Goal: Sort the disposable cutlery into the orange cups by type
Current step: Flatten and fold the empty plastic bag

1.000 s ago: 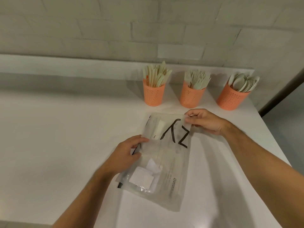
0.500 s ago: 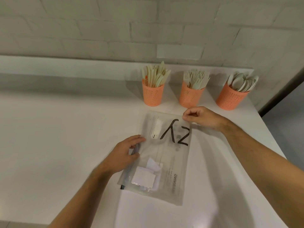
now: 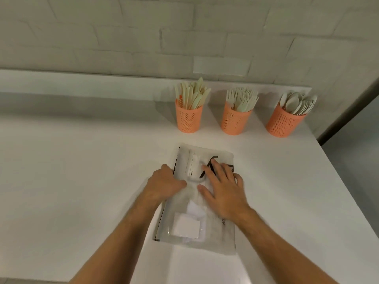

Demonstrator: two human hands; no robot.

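Observation:
Three orange perforated cups stand in a row at the back of the white table. The left cup (image 3: 188, 119) holds knives, the middle cup (image 3: 235, 121) holds forks, the right cup (image 3: 284, 125) holds spoons. In front of them a translucent plastic bag (image 3: 196, 226) with black marker letters lies flat on the table. My left hand (image 3: 164, 184) rests on the bag's left edge, fingers curled. My right hand (image 3: 223, 187) lies flat on the bag's upper half with fingers spread, covering part of the letters. White paper pieces show inside the bag.
The white table (image 3: 82, 171) ends in a right edge (image 3: 348, 193) close to the spoon cup. A raised ledge (image 3: 102, 83) and a pale brick wall run behind the cups.
My right hand let go of the bag's far right corner and moved down and left, now pressing flat on the bag. My left hand stayed at the bag's left edge.

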